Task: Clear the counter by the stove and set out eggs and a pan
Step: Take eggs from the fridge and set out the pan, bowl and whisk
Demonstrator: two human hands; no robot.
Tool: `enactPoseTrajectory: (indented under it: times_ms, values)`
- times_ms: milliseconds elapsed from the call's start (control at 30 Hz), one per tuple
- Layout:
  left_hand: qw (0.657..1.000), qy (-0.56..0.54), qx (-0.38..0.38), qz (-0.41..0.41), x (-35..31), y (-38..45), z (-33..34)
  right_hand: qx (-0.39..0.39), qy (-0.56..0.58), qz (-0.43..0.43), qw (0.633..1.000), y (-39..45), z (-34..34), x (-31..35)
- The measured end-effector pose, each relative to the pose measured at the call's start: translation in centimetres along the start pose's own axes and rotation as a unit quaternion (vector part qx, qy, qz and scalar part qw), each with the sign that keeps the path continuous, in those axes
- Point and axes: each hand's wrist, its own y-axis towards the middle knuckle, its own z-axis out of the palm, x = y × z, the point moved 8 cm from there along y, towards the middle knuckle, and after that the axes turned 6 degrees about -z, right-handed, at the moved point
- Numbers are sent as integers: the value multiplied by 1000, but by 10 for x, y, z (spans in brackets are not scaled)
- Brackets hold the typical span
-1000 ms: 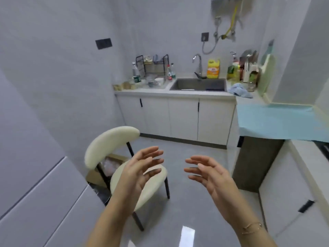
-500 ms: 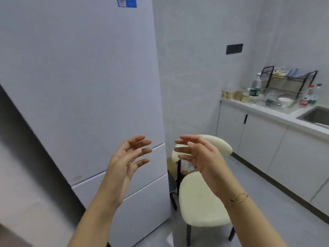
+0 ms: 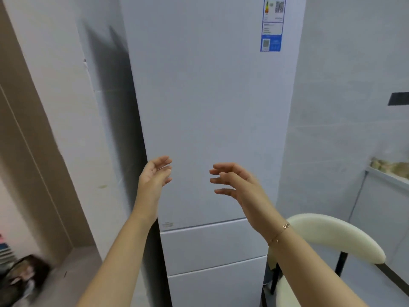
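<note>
Empty left hand (image 3: 155, 178), right hand (image 3: 239, 185), seemingly short of fridge (image 3: 210, 107)

Floor (image 3: 73, 275): grey, seen at lower left and lower right.
On the floor, centre: tall white fridge (image 3: 212, 120).
Right of the fridge: cream chair (image 3: 332, 235) on dark legs.
Lower left corner: dark blurred heap (image 3: 24, 278), possibly a bag.
Far right: counter edge (image 3: 387, 176) bearing pale, blurred items.

Tall white fridge (image 3: 210, 107) with blue label (image 3: 271, 23), cream chair (image 3: 336, 240) beside it, dark wall plate (image 3: 398, 99)
</note>
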Motion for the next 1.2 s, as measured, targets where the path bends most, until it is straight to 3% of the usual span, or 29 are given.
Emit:
enactPoseTrajectory:
  times_ms: [300,833,1067,1200]
  values:
    - [997,7,-68,-46,16,107,-40,2,-44,35,998,67,52,-33]
    - [998,-22,-10,-64,38,132,-51,-50,-47,31,997,101,53,-54]
    - [995,-48,-73,-37,37,95,-61,67,-152,-5,986,80,65,-46]
    - [998,-19,-58,12,18,69,-62,75,-204,-81,973,57,62,-27]
